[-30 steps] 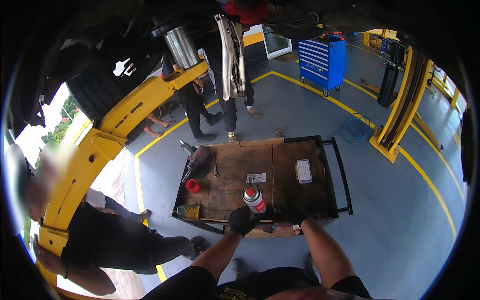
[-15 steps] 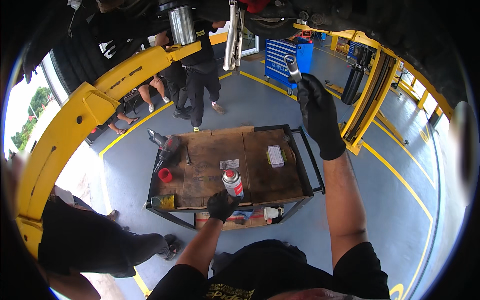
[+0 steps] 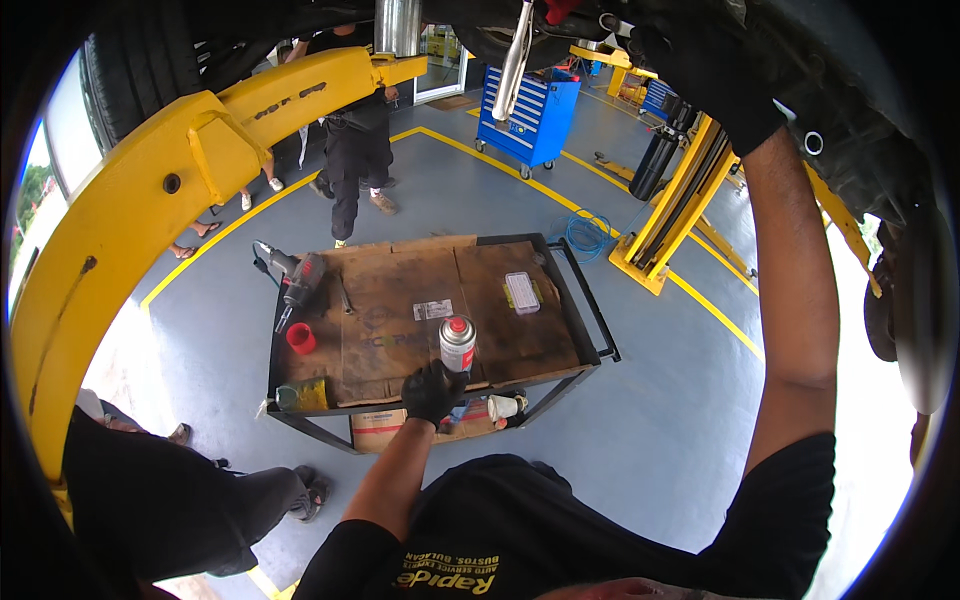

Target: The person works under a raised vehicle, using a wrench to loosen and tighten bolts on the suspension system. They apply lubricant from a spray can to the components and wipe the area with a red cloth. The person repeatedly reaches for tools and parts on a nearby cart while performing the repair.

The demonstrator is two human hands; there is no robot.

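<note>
My left hand, in a black glove, grips a silver spray can with red cap at the cart's near edge. Up at the vehicle's underside, my gloved right hand is closed on a ring-ended wrench, mostly hidden in the dark. Silver locking pliers hang to the left of that hand. On the cardboard-topped cart lie an impact gun, another wrench, a red cup, a clear plastic case and a yellowish container.
A yellow lift arm curves along my left, beside a tyre. People stand beyond the cart; another person is at lower left. A blue tool cabinet, lift column and coiled blue hose stand farther off.
My right hand has risen from the cart up to the underside with the wrench. My left hand stays by the can. The cart sits higher and more leftward in view.
</note>
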